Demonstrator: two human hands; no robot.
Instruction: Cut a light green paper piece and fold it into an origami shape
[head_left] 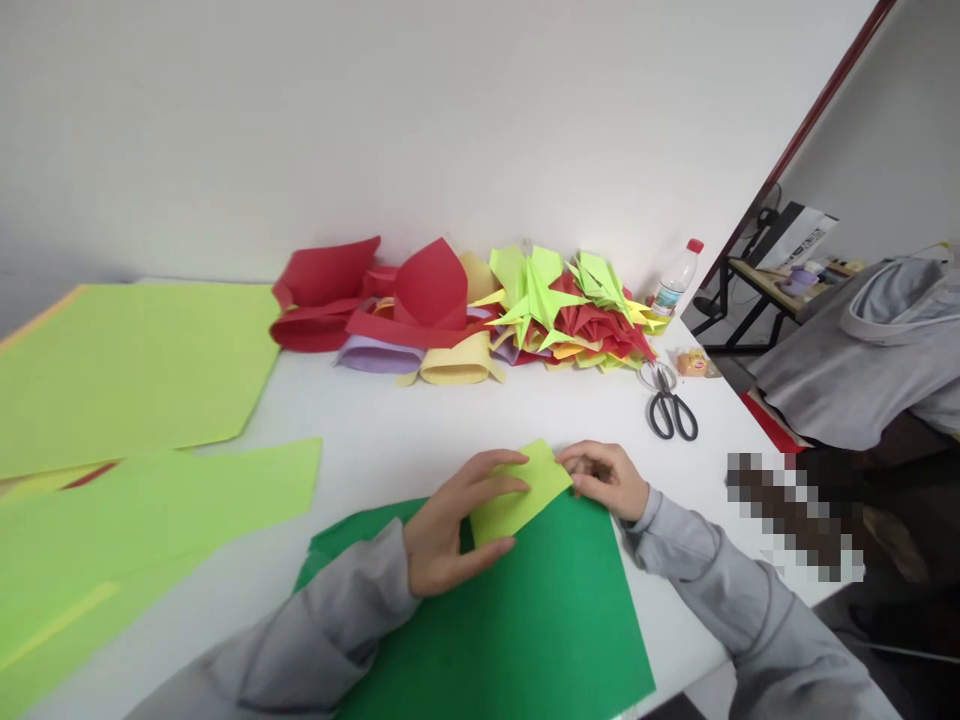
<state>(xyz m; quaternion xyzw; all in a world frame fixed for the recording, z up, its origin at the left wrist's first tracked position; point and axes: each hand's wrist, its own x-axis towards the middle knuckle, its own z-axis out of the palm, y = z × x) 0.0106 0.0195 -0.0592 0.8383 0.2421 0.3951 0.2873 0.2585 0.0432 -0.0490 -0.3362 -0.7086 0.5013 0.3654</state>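
A small yellow-green piece of paper (517, 492) lies over a dark green sheet (525, 620) in front of me. My left hand (457, 520) rests at its left side, fingers stretched over the paper and thumb spread apart on the green sheet. At the paper's right corner, my right hand (609, 478) has thumb and fingers closed in a pinch. Black-handled scissors (672, 408) lie on the white table beyond the right hand.
Large yellow-green sheets (142, 370) cover the table's left side. Along the wall sit red folded paper shapes (431, 290) and yellow-green folded stars (536, 295). A bottle (675, 280) and a small wrapped snack (694, 363) stand near the right edge, with grey clothing (862, 350) beyond.
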